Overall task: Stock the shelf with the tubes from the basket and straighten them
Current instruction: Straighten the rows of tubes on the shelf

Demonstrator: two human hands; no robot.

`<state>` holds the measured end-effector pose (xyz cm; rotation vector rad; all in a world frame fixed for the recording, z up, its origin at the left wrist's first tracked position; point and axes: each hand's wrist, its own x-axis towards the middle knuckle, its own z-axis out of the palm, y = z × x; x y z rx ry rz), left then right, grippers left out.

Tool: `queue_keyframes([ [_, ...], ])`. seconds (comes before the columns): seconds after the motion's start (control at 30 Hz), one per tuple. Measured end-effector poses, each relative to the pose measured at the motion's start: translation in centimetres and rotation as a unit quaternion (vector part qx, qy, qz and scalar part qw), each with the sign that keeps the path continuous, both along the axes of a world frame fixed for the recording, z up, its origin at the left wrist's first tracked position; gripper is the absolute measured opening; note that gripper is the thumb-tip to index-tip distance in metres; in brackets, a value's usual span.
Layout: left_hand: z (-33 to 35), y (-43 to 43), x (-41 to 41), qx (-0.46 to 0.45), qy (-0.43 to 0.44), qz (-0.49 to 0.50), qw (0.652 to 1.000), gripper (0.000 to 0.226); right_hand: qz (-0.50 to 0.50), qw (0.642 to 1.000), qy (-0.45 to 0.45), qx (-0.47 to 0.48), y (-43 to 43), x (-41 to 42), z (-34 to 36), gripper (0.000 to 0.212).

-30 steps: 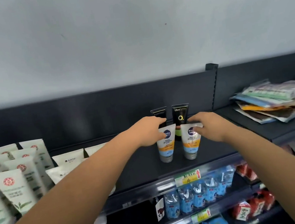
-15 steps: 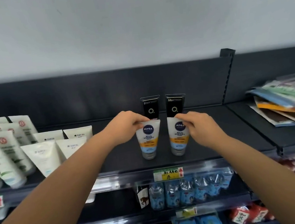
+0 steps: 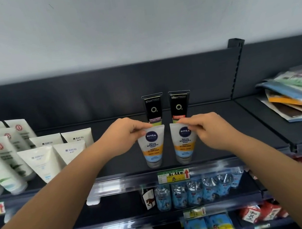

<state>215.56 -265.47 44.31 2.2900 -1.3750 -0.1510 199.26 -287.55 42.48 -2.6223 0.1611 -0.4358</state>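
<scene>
Top shelf, centre section. Two white tubes marked NIVEA stand here cap-down, side by side near the front edge, just above the price tag on the rail. A narrow gap separates them; they do not touch. Both are upright with labels facing me.

My left hand has its fingers curled and pinches the top crimp of the left tube at its upper left corner. My right hand does the same on the right tube: thumb and fingers are closed on the upper right corner of the crimp. Neither hand holds anything else. Both forearms reach in from below, one from each side.

Directly behind stand two black tubes, one behind each NIVEA tube, upright and well short of the back panel. Their lower ends are hidden by my fingers and the front pair, so I cannot tell how they rest.

To the left on the same shelf is a block of white tubes in several rows, well apart from the pair in hand. To the right, past the upright divider, flat packets lie in a loose, uneven stack. The shelf below carries a row of blue packs.
</scene>
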Motion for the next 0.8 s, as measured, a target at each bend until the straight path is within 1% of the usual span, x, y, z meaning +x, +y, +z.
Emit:
queue_keyframes([
  [0.1,-0.20,0.23,-0.47,-0.005,-0.006,0.002,1.000,0.032,0.006,1.000,-0.003,-0.012,0.16,-0.24,0.46,0.038],
  [0.23,-0.60,0.48,-0.81,-0.002,-0.036,0.002,0.999,0.032,0.010,1.000,0.000,-0.027,0.39,-0.76,0.61,0.039],
  [0.47,-0.71,0.44,-0.72,0.000,-0.042,0.004,0.999,0.033,0.021,1.000,-0.016,-0.016,0.13,-0.54,0.10,0.040],
  [0.63,-0.85,0.62,-0.87,-0.001,-0.029,0.016,0.999,0.033,0.041,0.999,-0.023,-0.021,0.50,-0.76,0.34,0.040],
  [0.8,-0.84,0.61,-0.74,-0.009,0.002,0.010,1.000,0.033,0.037,0.999,-0.003,-0.031,0.83,-0.49,0.96,0.039],
])
